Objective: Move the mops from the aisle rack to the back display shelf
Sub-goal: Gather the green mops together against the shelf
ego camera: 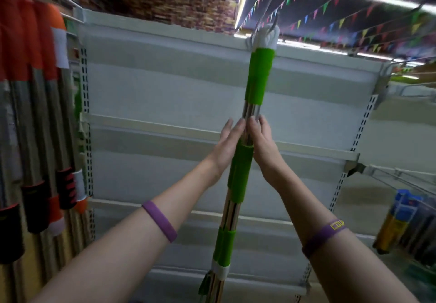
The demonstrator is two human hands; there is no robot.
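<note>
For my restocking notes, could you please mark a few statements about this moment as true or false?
1. The green-handled mops stand between the left hand and the right hand. True.
2. The left hand holds an orange mop. False: it presses flat against the green-handled mops; the orange-handled mops hang at the left, untouched.
3. Both forearms wear purple wristbands. True.
4. The mops lie flat on a shelf. False: they stand nearly upright, their white cap up at a metal hook.
</note>
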